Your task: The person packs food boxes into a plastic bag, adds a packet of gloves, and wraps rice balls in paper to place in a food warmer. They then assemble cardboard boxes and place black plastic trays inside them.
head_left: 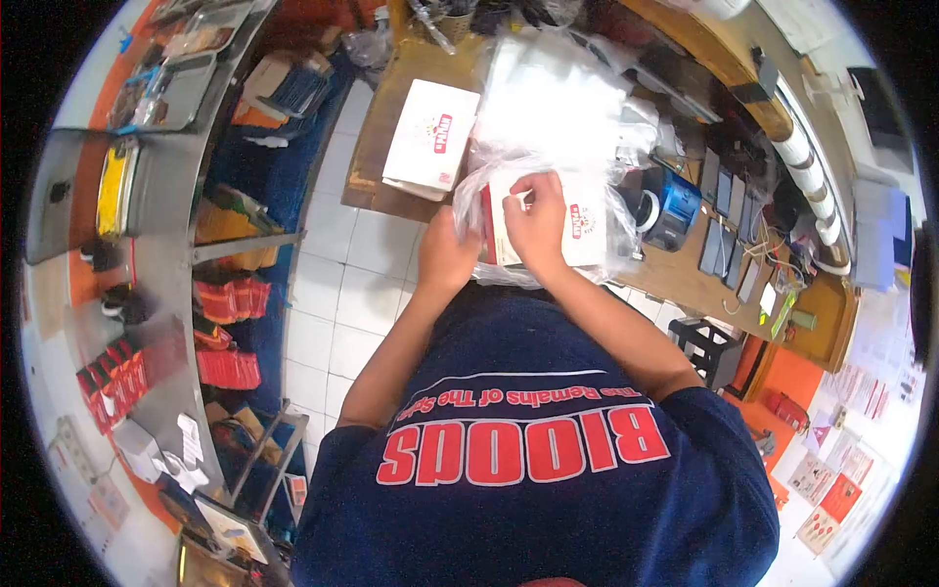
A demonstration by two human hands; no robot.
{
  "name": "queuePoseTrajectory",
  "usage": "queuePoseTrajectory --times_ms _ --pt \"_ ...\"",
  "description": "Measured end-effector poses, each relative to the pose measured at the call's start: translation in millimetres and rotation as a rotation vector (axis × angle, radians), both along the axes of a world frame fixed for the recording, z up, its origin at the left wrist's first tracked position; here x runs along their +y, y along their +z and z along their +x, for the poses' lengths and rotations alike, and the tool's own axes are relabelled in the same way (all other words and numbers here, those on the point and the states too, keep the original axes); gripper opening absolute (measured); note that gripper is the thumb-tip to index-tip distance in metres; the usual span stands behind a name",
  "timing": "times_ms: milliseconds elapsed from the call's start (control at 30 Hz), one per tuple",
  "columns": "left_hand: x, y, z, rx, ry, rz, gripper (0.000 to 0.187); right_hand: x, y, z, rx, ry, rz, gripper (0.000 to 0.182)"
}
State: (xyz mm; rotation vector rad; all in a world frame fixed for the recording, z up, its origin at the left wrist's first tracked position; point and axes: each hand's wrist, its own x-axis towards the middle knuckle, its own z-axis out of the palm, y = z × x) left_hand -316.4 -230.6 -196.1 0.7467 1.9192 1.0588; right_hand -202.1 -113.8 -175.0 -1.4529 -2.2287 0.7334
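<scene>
A clear plastic bag (474, 186) lies around a white printed box (587, 217) with red sides at the table's near edge. My left hand (450, 252) is closed on the bag's left edge, beside the box. Over the left part of the box's top is my right hand (536, 220), its fingers curled in; what they pinch, if anything, is too small to make out. To the left, another white box (426, 137) with the same red print sits on the table corner. Behind the bagged box, a larger bright white bundle (558, 93) in clear plastic is washed out by glare.
A blue device (675, 213) stands right of the bag on the wooden table (391, 196), with several phones (719, 249) and cables beyond it. On the left, a metal shelf (235, 249) holds red packets (233, 298). A black crate (706, 350) stands below the table.
</scene>
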Motion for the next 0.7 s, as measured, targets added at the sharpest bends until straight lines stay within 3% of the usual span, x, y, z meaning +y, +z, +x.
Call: queuePoseTrajectory --times_ms 67,133,200,233,300,367,433,467,533,567,633,667,700 --pt "-7 -11 1 0.293 -0.058 0.084 0.029 1 51 -39 0.483 0.104 -0.263 0.036" --pt "-11 -13 5 0.276 -0.077 0.114 0.024 15 18 -100 0.389 0.05 -0.023 0.061" --pt "-10 -1 9 0.241 -0.361 0.002 0.022 18 24 -167 -0.172 -0.29 -0.233 0.101" --pt "-16 -33 16 0.216 -0.406 0.199 0.029 20 13 -184 -0.163 -0.301 -0.228 0.101" --pt "-10 -38 27 0.161 -0.389 0.335 0.033 24 -1 -197 -0.305 -0.418 -0.291 0.126" --pt "-11 -35 30 0.092 -0.361 0.461 0.037 31 7 -193 -0.275 -0.37 -0.374 0.129" --pt "-13 -5 19 -0.4 -0.042 0.081 0.043 33 36 -172 -0.152 -0.257 -0.493 0.132" --pt "-13 -15 16 -0.406 -0.038 0.088 0.043 36 40 -151 -0.158 -0.253 -0.486 0.132" --pt "-14 -52 15 0.063 -0.098 0.07 0.038 45 47 -103 0.188 0.02 -0.405 0.123" --pt "-12 -64 18 0.057 -0.094 0.069 0.038 47 60 -77 0.271 0.14 -0.506 0.119" --pt "-3 -84 20 0.25 -0.236 0.587 0.034 53 88 -20 0.356 0.401 -0.657 0.112" --pt "3 -98 19 0.253 -0.241 0.591 0.034 57 100 7 0.352 0.548 -0.703 0.11" --pt "9 -112 17 -0.11 -0.114 0.448 0.033 59 112 31 0.246 0.607 -0.838 0.109"
